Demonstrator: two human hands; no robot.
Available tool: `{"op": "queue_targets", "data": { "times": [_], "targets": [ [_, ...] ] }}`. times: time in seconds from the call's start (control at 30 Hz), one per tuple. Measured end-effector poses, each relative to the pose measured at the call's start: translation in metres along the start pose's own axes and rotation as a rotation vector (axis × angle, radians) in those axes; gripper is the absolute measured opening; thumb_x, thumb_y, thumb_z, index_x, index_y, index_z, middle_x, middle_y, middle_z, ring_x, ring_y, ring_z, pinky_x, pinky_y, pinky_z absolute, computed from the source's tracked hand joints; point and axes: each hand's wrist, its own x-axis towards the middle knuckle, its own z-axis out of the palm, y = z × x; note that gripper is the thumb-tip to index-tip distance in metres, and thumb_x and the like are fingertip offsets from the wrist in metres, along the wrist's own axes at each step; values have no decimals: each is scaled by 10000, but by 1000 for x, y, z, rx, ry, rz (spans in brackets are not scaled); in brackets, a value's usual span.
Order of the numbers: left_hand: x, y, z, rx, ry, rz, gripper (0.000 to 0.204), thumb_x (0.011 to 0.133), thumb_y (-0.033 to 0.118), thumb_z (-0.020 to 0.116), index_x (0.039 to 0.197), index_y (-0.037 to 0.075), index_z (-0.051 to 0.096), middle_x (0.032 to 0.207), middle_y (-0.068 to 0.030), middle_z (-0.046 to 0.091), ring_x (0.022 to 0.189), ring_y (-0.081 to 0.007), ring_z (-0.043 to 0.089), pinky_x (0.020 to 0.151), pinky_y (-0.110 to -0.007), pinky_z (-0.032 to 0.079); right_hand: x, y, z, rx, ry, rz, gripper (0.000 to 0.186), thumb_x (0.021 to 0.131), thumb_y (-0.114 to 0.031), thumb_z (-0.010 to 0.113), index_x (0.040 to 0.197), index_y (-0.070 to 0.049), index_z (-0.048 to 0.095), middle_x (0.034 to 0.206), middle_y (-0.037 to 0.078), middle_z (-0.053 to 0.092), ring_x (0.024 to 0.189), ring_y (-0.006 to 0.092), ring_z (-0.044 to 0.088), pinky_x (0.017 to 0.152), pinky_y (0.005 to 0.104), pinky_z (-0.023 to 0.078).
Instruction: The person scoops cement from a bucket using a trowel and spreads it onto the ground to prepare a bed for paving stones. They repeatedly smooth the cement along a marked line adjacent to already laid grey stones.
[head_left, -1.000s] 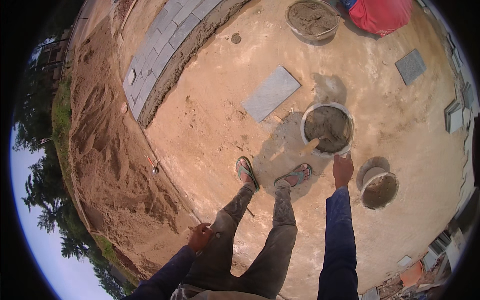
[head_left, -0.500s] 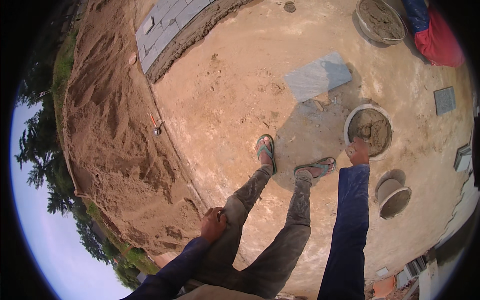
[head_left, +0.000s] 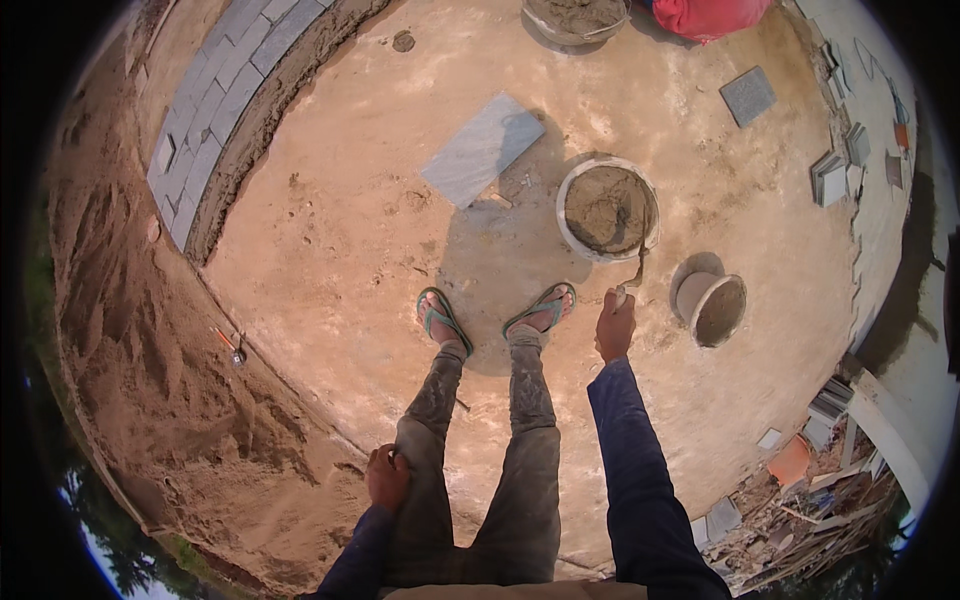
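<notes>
My right hand [head_left: 614,330] is closed round the handle of a trowel [head_left: 642,262]. The trowel's narrow metal part reaches up across the rim of a round tub [head_left: 570,235], at the right side of the wet mortar [head_left: 603,207] inside it. My left hand [head_left: 388,478] lies on my left thigh with its fingers curled. A small dark spot shows at those fingers, too small to name. Left of the tub, a grey stone slab [head_left: 470,158] lies flat on the ground, partly in shadow.
An empty-looking bucket [head_left: 722,312] lies tipped right of the tub. Another mortar basin [head_left: 578,38] stands at the far edge beside a person's red clothing [head_left: 705,15]. Laid grey pavers [head_left: 215,95] are at far left. A grey tile [head_left: 748,96] and stacked tiles [head_left: 828,180] lie right.
The view has swung right, so the scene sits further left. My right hand has drawn back from over the tub, and the trowel now shows. My left hand stays on my thigh.
</notes>
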Motion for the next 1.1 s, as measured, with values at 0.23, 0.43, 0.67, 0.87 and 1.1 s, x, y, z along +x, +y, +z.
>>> {"op": "queue_targets", "data": {
  "times": [0.23, 0.43, 0.67, 0.87, 1.1],
  "targets": [
    [-10, -13, -1, 22, 9, 11, 315, 844, 211, 566, 1084, 30, 662, 961, -169, 645, 865, -347, 631, 810, -467, 495, 0, -22, -1, 164, -132, 130, 418, 973, -438, 548, 991, -21, 518, 587, 84, 533, 412, 192, 533, 378, 360, 441],
    [6, -13, 1, -4, 26, 34, 351, 835, 219, 589, 1124, 29, 649, 941, -170, 638, 861, -336, 627, 811, -454, 493, 13, 37, 13, 219, -88, 197, 412, 949, -419, 576, 971, -10, 528, 668, 125, 579, 426, 226, 566, 406, 381, 455],
    [65, -2, 12, -338, 235, 86, 345, 886, 255, 635, 1135, 17, 636, 931, -127, 658, 887, -252, 631, 789, -396, 505, -73, 18, 5, 280, -177, 91, 304, 867, -208, 707, 983, -37, 483, 659, 48, 522, 420, 143, 501, 388, 318, 417],
    [241, 103, 7, -1027, -287, -59, 605, 974, 496, 541, 1321, 2, 521, 1098, -128, 621, 1055, -262, 606, 936, -442, 487, -40, 59, 33, 281, -105, 67, 270, 897, -204, 666, 1003, -25, 492, 671, 39, 518, 442, 124, 507, 379, 293, 422],
    [470, 203, 104, -1253, -475, -70, 921, 916, 612, 566, 1505, -21, 251, 1431, -211, 432, 1334, -339, 421, 1081, -493, 367, 53, 42, 42, -141, 9, -202, 297, 973, -196, 505, 1199, -32, 404, 761, 264, 629, 726, 481, 608, 656, 491, 462]
  ]
}}
